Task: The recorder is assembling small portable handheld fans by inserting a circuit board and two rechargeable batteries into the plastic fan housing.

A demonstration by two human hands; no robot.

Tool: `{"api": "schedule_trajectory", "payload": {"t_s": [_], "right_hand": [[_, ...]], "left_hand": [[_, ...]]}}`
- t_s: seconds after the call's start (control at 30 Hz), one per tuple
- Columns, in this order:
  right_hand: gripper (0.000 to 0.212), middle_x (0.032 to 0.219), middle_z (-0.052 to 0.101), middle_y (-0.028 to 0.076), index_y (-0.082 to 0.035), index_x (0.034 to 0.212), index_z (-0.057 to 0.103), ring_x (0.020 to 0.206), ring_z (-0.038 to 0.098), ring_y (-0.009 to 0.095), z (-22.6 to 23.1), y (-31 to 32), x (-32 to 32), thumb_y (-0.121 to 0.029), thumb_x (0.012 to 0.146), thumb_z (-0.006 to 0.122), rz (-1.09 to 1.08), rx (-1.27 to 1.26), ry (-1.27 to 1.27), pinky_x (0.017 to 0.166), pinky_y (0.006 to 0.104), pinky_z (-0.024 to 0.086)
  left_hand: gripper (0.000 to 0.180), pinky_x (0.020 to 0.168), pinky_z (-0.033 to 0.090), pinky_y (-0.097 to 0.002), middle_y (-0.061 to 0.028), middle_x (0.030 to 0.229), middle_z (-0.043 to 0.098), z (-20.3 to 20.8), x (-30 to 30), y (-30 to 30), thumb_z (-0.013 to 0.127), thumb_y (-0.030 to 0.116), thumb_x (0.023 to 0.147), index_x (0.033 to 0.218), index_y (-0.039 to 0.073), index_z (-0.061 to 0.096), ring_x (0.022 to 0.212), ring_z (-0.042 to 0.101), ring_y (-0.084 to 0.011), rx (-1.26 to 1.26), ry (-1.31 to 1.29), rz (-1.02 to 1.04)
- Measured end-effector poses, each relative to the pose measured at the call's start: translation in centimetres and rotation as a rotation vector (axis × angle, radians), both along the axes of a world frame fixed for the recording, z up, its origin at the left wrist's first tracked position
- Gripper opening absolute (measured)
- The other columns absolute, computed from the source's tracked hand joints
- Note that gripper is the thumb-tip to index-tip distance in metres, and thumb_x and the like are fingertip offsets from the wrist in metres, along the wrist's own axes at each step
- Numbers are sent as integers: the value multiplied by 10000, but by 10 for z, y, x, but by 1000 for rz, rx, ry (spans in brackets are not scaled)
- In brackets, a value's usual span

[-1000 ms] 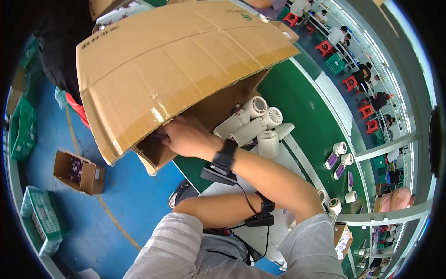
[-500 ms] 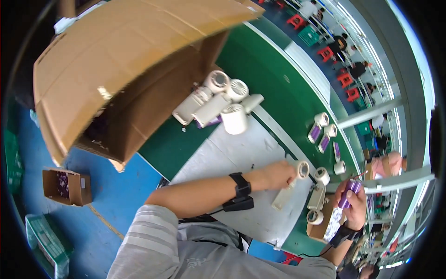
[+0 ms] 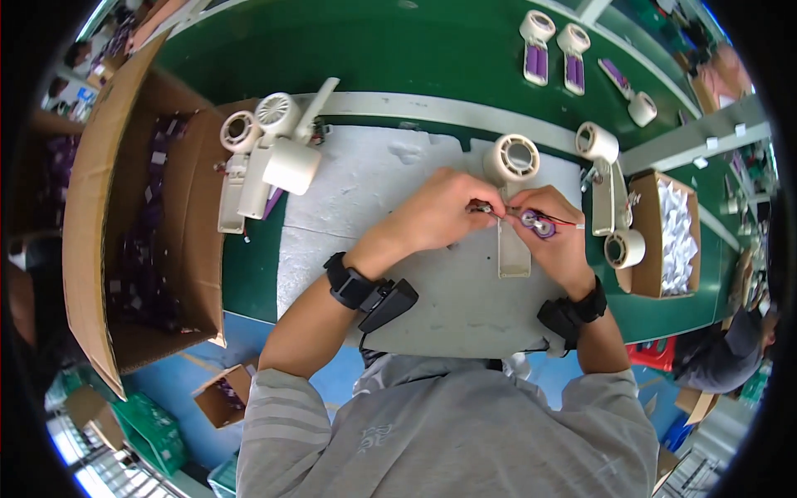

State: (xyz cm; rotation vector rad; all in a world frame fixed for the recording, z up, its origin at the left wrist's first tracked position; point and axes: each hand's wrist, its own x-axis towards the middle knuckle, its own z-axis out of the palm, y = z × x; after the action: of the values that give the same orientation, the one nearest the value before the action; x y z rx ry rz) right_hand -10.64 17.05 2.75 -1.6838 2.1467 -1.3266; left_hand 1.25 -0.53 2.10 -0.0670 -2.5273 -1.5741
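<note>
Batt pack (image 3: 538, 224) prob. light, stiff, wires (image 3: 566, 222) fragile; hold sides. R hand (image 3: 558, 245) grips it; L hand (image 3: 444, 212) grip unclear.

Desk (image 3: 398, 66) is green, near-edge mat (image 3: 398, 299) greyish white, fan housing (image 3: 511, 159) kinda cream, cells (image 3: 538, 224) purple, left sleeve (image 3: 286, 423) grey with paler stripes.

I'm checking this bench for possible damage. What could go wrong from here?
The thin red wire sticks out from the purple cell pack in the right hand, so it might snag or pull loose.
Both hands work over the white housing; a slip of the left hand or right could knock it.
The heaped white housings at left overlap, so a bump might shift them.
</note>
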Motion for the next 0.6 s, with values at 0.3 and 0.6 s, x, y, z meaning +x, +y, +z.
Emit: {"api": "schedule_trajectory", "payload": {"t_s": [0.3, 0.6], "right_hand": [[261, 884, 678, 92, -25, 841, 607, 778, 619, 259, -10, -4, 8, 32, 671, 796, 29, -113, 106, 657, 324, 503], [245, 841, 672, 86, -32, 838, 639, 769, 617, 235, -10, -3, 11, 21, 665, 804, -44, -43, -13, 651, 316, 503]], "left_hand": [[182, 658, 503, -349, -110, 802, 672, 6, 2, 2, 734, -7, 747, 912, 48, 680, 707, 636, -284, 10, 31, 0], [227, 624, 490, -288, -86, 761, 659, 8, 4, 0, 756, 14, 762, 936, 21, 610, 659, 583, -138, 148, -149, 67]]}}
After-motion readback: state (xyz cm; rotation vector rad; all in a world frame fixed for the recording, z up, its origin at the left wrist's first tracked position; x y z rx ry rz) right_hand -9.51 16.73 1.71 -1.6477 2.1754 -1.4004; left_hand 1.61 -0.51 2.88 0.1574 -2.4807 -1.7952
